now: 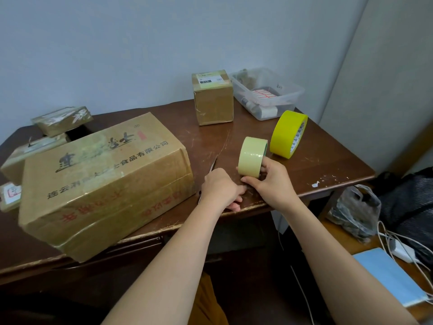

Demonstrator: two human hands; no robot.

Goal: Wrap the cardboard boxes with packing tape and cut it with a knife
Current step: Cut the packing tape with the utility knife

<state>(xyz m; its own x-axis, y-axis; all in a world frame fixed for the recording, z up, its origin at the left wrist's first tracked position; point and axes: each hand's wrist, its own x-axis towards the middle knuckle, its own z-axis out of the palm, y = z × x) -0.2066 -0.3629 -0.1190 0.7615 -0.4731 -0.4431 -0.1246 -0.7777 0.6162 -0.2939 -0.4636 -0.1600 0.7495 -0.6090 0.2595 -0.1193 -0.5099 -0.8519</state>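
Observation:
A large printed cardboard box [100,181] lies on the brown table [328,165] at the left. A small taped box [214,102] stands upright at the back. My right hand [271,181] holds a pale yellow tape roll [251,157] upright near the table's front edge, one finger through its core. My left hand [222,187] rests beside it on the table, fingers curled over the handle of a knife [212,167] whose blade points away. A bright yellow tape roll [288,134] stands just behind.
A clear plastic bin [267,92] of small items sits at the back right. Several flat taped parcels [62,120] lie at the far left. To the right of the table are a plastic bag [356,212], cables and a blue pad [389,277].

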